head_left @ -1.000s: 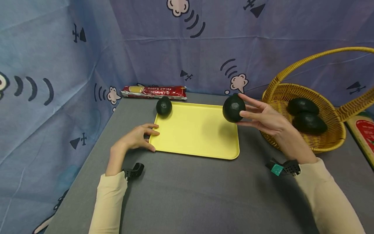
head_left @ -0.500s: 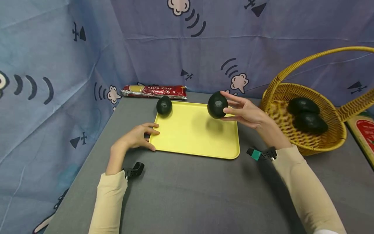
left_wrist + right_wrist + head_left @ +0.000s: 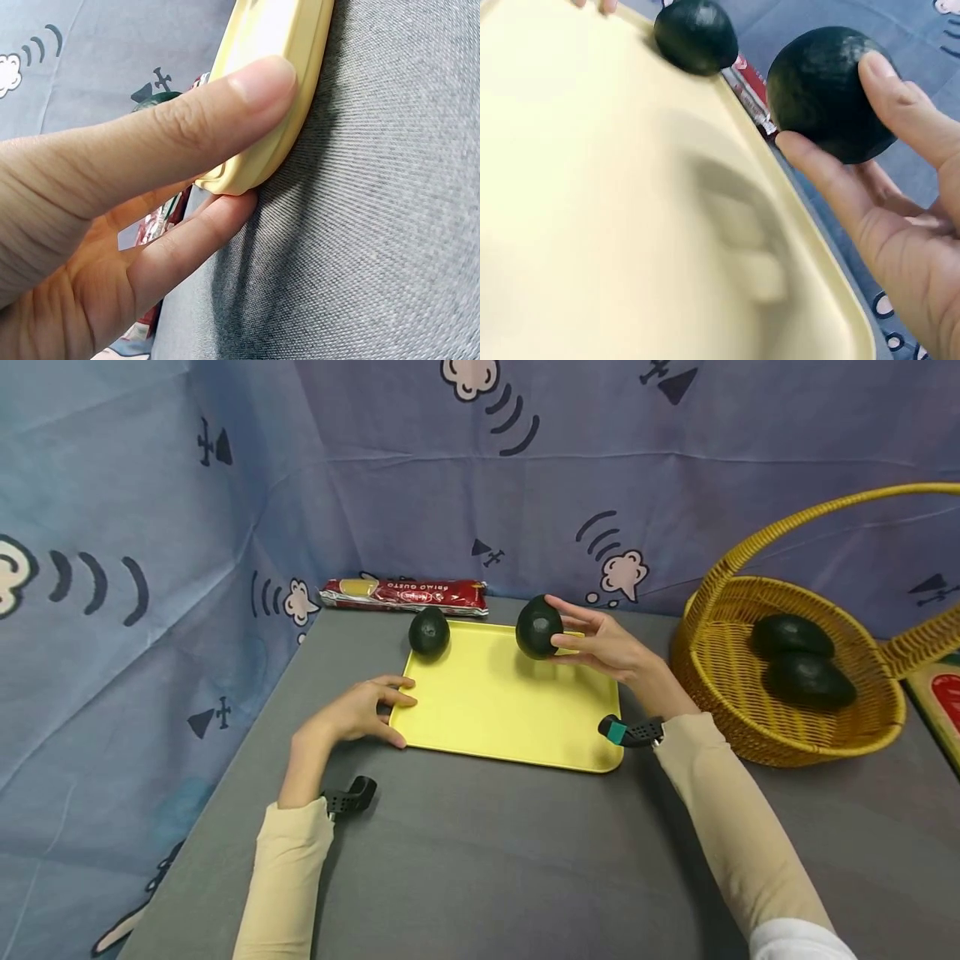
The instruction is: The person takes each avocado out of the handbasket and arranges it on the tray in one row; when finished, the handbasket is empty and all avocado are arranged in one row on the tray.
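My right hand (image 3: pixel 600 647) holds a dark green avocado (image 3: pixel 538 627) between thumb and fingertips. It hangs above the far part of a yellow tray (image 3: pixel 510 714), and its shadow falls on the tray in the right wrist view. Another avocado (image 3: pixel 429 632) lies in the tray's far left corner. At the near left corner, my left hand (image 3: pixel 352 712) pinches the tray's edge. The left wrist view shows the thumb (image 3: pixel 232 101) lying over the rim, with a finger (image 3: pixel 199 236) against its outer side.
A yellow wicker basket (image 3: pixel 720 706) with a tall handle stands at the right, two avocados (image 3: pixel 808 681) visible inside. Behind the tray lies a red packet (image 3: pixel 450 596). Part of a red and yellow package (image 3: pixel 947 697) shows at the right edge. Patterned cloth hangs behind the grey table (image 3: pixel 480 852).
My right hand has carried the avocado leftward over the tray, from its right end to nearer the middle. The left hand has stayed at the tray's corner. The head view has shifted slightly.
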Motion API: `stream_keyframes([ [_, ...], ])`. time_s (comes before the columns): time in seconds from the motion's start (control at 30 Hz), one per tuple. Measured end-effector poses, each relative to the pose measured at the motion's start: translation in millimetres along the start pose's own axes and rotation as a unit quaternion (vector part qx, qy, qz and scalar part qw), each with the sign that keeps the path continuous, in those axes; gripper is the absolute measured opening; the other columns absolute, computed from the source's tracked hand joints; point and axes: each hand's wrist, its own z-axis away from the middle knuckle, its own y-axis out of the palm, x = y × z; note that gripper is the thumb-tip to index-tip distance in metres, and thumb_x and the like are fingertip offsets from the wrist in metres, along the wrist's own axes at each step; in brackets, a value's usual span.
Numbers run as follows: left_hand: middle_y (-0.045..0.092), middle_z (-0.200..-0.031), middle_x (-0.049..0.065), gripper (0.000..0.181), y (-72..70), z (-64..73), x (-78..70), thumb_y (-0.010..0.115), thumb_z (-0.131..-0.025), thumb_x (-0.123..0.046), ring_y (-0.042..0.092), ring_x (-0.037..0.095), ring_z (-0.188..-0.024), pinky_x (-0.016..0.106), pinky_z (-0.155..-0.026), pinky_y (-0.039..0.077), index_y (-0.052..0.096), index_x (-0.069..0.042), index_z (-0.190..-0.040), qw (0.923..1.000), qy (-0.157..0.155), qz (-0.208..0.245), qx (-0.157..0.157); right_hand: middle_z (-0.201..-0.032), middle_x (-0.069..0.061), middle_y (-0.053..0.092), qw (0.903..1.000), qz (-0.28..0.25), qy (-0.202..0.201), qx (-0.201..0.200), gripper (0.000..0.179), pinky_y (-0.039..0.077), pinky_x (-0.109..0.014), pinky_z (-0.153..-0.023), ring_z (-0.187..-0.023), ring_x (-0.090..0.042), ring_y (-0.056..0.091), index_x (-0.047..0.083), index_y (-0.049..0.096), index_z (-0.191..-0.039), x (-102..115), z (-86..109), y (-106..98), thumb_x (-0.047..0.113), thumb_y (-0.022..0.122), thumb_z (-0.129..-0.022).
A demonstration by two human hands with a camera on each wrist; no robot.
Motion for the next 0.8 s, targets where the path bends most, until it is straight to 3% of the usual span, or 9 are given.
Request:
stream_keyframes([
  [0.23,0.042,-0.145,0.017,0.063,1.5,-0.9,1.7,0.086,-0.070,-0.013,0.036,0.036,-0.134,0.042,-0.094,0.048,0.061,0.005,-0.125,1.0000,0.000,-0.003,0.000,-0.146,-0.020,0.031,0.9995,0.025,0.012,-0.013,0.065,0.037,-0.059,-0.097,-0.113,-0.026,0.057,0.019,0.034,-0.150,-4.0,-17.1,2.6,-0.010,0.050,-0.094],
  [0.47,0.042,-0.145,0.016,0.063,0.7,-0.8,1.4,0.086,-0.070,-0.013,0.035,0.036,-0.134,0.043,-0.095,0.047,0.061,0.005,-0.125,1.0000,-0.004,-0.006,-0.002,-0.148,-0.022,0.032,0.9976,0.061,0.021,-0.024,0.065,0.043,-0.056,-0.094,-0.117,-0.031,0.053,0.015,0.033,-0.150,-6.1,-32.8,12.1,-0.009,0.053,-0.093],
  [0.8,0.042,-0.145,0.016,0.062,1.2,-1.3,2.5,0.086,-0.069,-0.011,0.035,0.036,-0.135,0.041,-0.093,0.049,0.061,0.005,-0.124,0.9999,-0.010,0.009,-0.003,-0.149,-0.020,0.033,0.9974,0.050,0.041,-0.032,0.063,0.046,-0.052,-0.091,-0.125,-0.041,0.047,0.015,0.037,-0.149,-18.0,-51.7,32.9,-0.007,0.054,-0.093],
])
